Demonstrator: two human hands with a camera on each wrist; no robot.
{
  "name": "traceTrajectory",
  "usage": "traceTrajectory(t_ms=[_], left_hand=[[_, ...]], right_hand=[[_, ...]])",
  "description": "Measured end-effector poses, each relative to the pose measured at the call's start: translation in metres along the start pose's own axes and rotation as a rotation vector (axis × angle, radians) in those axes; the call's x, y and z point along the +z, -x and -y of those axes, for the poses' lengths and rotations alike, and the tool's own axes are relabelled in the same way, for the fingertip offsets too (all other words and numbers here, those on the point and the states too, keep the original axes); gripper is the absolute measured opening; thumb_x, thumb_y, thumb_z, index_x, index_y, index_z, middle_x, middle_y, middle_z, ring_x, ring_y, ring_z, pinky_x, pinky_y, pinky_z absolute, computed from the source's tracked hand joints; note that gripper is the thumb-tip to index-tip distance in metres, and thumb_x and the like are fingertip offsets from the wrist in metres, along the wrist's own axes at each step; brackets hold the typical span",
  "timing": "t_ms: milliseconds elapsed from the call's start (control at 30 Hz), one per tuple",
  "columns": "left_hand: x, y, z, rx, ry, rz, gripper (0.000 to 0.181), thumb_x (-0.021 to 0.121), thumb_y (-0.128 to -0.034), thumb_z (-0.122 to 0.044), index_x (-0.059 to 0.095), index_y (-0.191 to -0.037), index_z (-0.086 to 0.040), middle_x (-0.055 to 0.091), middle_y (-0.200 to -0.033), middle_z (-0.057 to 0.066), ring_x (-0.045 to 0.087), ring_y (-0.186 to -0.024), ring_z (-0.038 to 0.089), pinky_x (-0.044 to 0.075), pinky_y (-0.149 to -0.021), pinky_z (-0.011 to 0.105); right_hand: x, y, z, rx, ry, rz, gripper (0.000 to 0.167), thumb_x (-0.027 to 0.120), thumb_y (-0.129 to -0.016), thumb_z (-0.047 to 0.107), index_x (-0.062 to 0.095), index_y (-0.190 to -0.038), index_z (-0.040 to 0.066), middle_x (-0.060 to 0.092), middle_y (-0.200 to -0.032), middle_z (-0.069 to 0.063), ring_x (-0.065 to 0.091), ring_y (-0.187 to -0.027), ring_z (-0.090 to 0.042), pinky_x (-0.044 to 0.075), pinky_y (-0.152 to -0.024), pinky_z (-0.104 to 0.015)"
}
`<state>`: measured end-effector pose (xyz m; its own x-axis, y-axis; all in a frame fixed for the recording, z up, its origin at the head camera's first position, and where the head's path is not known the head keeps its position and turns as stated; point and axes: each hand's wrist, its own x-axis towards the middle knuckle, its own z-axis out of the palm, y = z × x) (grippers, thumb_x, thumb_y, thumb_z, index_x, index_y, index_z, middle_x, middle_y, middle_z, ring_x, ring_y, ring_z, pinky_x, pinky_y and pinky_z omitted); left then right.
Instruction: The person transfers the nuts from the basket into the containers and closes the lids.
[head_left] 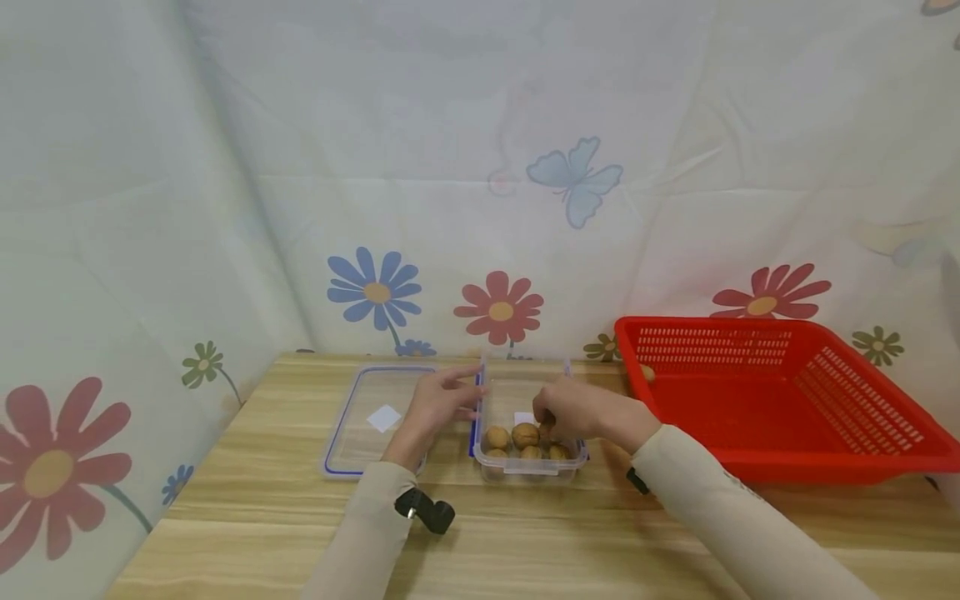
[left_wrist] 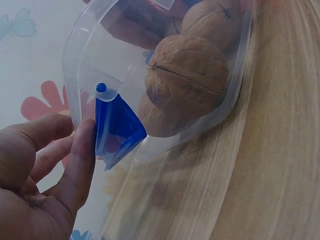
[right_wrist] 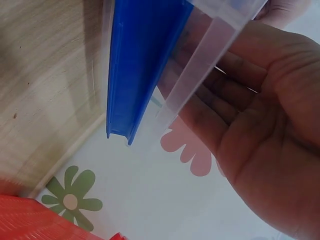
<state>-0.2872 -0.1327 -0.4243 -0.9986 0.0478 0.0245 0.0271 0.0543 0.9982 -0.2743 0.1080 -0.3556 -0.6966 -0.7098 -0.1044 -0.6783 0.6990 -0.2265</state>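
A clear plastic box [head_left: 528, 468] with blue side clips [left_wrist: 117, 130] stands on the table, with several walnuts [head_left: 526, 435] grouped at its near end. My left hand [head_left: 437, 404] is at the box's left side, its fingers spread and touching the wall by the clip. My right hand [head_left: 573, 408] reaches over the right wall into the box, fingers bent down among the walnuts. In the right wrist view, the fingertips pass behind the box wall [right_wrist: 200, 65]. Whether they hold a walnut is hidden.
A clear lid [head_left: 358, 433] with a blue seal and a white label lies left of the box. To the right stands a red plastic basket [head_left: 750, 458], with one walnut [head_left: 647, 373] by its left wall. A flowered curtain [head_left: 450, 208] hangs behind the wooden table [head_left: 247, 500].
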Motion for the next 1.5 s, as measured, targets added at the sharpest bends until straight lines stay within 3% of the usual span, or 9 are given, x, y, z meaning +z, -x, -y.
traceTrajectory(t_ms=[233, 433, 667, 867, 1033, 1200, 1500], left_hand=[[0.001, 0.001, 0.000, 0.005, -0.018, 0.000, 0.044, 0.077, -0.0969, -0.006, 0.068, -0.140, -0.003, 0.074, -0.108, 0.020, 0.073, -0.081, 0.021, 0.067, -0.074, 0.034], [0.001, 0.001, 0.000, 0.012, -0.021, 0.000, 0.044, 0.077, -0.0969, -0.005, 0.069, -0.140, -0.003, 0.074, -0.108, 0.019, 0.072, -0.080, 0.019, 0.067, -0.073, 0.034], [0.000, 0.000, 0.001, 0.014, 0.002, -0.006, 0.044, 0.077, -0.0963, -0.003, 0.068, -0.140, -0.001, 0.074, -0.108, 0.021, 0.074, -0.083, 0.024, 0.066, -0.071, 0.032], [0.001, 0.001, 0.000, 0.016, 0.011, -0.006, 0.044, 0.077, -0.0961, -0.002, 0.068, -0.139, 0.000, 0.076, -0.106, 0.022, 0.075, -0.085, 0.026, 0.066, -0.069, 0.031], [0.002, 0.001, -0.002, 0.019, 0.001, -0.008, 0.044, 0.077, -0.0964, -0.003, 0.068, -0.139, 0.000, 0.075, -0.107, 0.023, 0.073, -0.082, 0.022, 0.067, -0.070, 0.033], [0.001, 0.002, -0.003, 0.008, -0.001, -0.011, 0.043, 0.077, -0.0965, -0.002, 0.068, -0.139, 0.000, 0.075, -0.108, 0.024, 0.074, -0.083, 0.023, 0.066, -0.068, 0.031], [0.001, 0.000, -0.001, 0.019, -0.005, -0.005, 0.045, 0.077, -0.0957, -0.002, 0.068, -0.139, 0.000, 0.075, -0.109, 0.023, 0.073, -0.079, 0.020, 0.066, -0.069, 0.031]], right_hand=[[-0.002, 0.003, -0.002, 0.003, -0.043, 0.010, 0.010, 0.080, -0.092, -0.002, 0.079, -0.101, 0.001, 0.073, -0.089, -0.004, 0.060, -0.076, -0.015, 0.063, -0.078, -0.033], [-0.017, 0.013, -0.002, 0.014, -0.078, -0.029, 0.019, 0.082, -0.092, 0.001, 0.078, -0.110, 0.000, 0.075, -0.101, -0.007, 0.064, -0.088, -0.020, 0.062, -0.086, -0.038], [-0.039, 0.032, -0.004, -0.007, -0.104, -0.180, 0.024, 0.082, -0.093, 0.004, 0.077, -0.116, 0.001, 0.076, -0.110, -0.007, 0.071, -0.100, -0.027, 0.063, -0.091, -0.041], [-0.065, 0.058, -0.013, 0.046, -0.163, -0.329, 0.028, 0.081, -0.094, 0.005, 0.076, -0.122, 0.002, 0.076, -0.113, -0.007, 0.072, -0.104, -0.030, 0.062, -0.096, -0.049], [-0.084, 0.078, -0.029, 0.109, -0.189, -0.391, 0.031, 0.082, -0.093, 0.007, 0.075, -0.123, 0.002, 0.076, -0.114, -0.008, 0.072, -0.104, -0.030, 0.061, -0.097, -0.051], [-0.095, 0.090, -0.055, 0.191, -0.218, -0.380, 0.035, 0.081, -0.096, 0.012, 0.073, -0.129, 0.004, 0.075, -0.119, -0.009, 0.070, -0.106, -0.028, 0.061, -0.098, -0.052], [-0.088, 0.094, -0.110, 0.271, -0.273, -0.357, 0.042, 0.081, -0.095, 0.016, 0.070, -0.133, 0.001, 0.074, -0.122, -0.013, 0.070, -0.106, -0.030, 0.060, -0.099, -0.053]])
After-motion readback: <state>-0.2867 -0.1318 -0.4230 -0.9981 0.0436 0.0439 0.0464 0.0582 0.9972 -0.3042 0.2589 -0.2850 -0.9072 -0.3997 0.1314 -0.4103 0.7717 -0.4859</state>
